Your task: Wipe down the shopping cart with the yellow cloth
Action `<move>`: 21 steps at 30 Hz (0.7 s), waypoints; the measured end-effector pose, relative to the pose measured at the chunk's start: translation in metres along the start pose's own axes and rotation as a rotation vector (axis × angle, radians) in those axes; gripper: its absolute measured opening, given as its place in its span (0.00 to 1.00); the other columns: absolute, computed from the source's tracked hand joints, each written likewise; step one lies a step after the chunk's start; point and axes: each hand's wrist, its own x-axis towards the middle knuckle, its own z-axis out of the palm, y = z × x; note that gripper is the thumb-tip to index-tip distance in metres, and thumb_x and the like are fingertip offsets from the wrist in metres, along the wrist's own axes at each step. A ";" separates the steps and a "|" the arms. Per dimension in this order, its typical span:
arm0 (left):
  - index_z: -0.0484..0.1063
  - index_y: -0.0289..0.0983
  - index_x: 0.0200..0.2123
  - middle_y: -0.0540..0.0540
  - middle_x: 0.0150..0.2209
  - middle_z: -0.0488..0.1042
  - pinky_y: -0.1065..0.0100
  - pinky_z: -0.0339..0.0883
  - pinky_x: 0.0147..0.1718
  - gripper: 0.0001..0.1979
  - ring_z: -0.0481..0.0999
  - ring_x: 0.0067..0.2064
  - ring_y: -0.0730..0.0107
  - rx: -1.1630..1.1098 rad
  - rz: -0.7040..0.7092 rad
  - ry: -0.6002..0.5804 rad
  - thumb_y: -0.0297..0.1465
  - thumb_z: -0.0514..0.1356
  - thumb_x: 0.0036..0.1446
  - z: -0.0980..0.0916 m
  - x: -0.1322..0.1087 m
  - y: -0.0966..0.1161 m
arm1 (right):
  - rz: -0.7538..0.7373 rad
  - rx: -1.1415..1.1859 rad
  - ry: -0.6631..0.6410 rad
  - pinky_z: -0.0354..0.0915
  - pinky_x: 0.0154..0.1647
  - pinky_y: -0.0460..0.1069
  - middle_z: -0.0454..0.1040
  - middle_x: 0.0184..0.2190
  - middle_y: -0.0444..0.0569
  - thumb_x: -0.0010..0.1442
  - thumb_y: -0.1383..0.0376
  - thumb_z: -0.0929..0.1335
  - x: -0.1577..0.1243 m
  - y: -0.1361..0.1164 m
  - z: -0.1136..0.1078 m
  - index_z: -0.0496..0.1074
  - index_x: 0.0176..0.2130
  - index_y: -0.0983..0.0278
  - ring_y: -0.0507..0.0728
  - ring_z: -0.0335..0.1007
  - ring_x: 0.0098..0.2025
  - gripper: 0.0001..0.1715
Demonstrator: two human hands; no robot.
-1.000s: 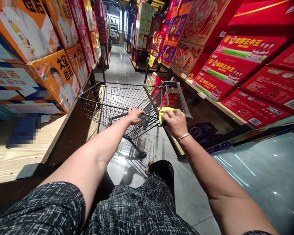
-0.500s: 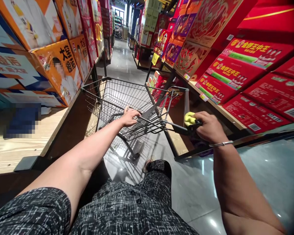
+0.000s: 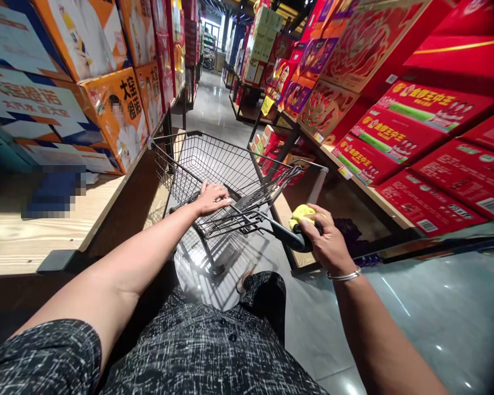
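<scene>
A black wire shopping cart (image 3: 250, 205) stands tilted across the aisle in front of me, with nothing visible in its basket. My left hand (image 3: 212, 199) is closed over the cart's near side rail, thumb side toward the basket. My right hand (image 3: 330, 241) grips a crumpled yellow cloth (image 3: 301, 215), which is pressed against the black corner of the cart's handle (image 3: 290, 237). The fingers of that hand curl over the cloth and partly cover it. The grey handle bar (image 3: 318, 185) runs away from this corner toward the right shelf.
Orange drink cartons (image 3: 115, 118) are stacked on the left wooden shelf (image 3: 61, 241), beside a blurred dark blue item (image 3: 53, 192). Red boxes (image 3: 379, 131) fill the right shelf. Both shelves stand close to the cart. A grey tiled aisle (image 3: 214, 93) runs ahead.
My right hand and the yellow cloth have moved left and down, onto the handle's near corner. The cart has turned slightly. My left hand has shifted a little left on the rail.
</scene>
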 end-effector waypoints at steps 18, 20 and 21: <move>0.76 0.42 0.37 0.48 0.48 0.75 0.41 0.20 0.70 0.20 0.63 0.62 0.57 -0.006 -0.007 0.011 0.44 0.48 0.68 -0.004 -0.013 -0.006 | -0.572 -0.603 -0.882 0.63 0.43 0.50 0.77 0.31 0.44 0.50 0.69 0.70 0.166 -0.073 0.079 0.75 0.26 0.59 0.55 0.68 0.35 0.05; 0.76 0.42 0.35 0.48 0.49 0.75 0.40 0.20 0.70 0.20 0.62 0.63 0.57 -0.027 -0.001 0.006 0.44 0.48 0.68 -0.006 -0.014 -0.007 | -0.381 -0.739 -0.872 0.61 0.38 0.49 0.73 0.23 0.43 0.48 0.70 0.72 0.189 -0.062 0.084 0.75 0.22 0.59 0.54 0.67 0.32 0.06; 0.75 0.42 0.34 0.48 0.49 0.75 0.40 0.20 0.70 0.21 0.61 0.64 0.56 -0.038 0.000 0.005 0.45 0.47 0.68 -0.007 -0.015 -0.008 | -0.303 -0.808 -0.841 0.60 0.36 0.49 0.71 0.21 0.43 0.47 0.70 0.73 0.201 -0.056 0.083 0.74 0.21 0.60 0.54 0.67 0.31 0.07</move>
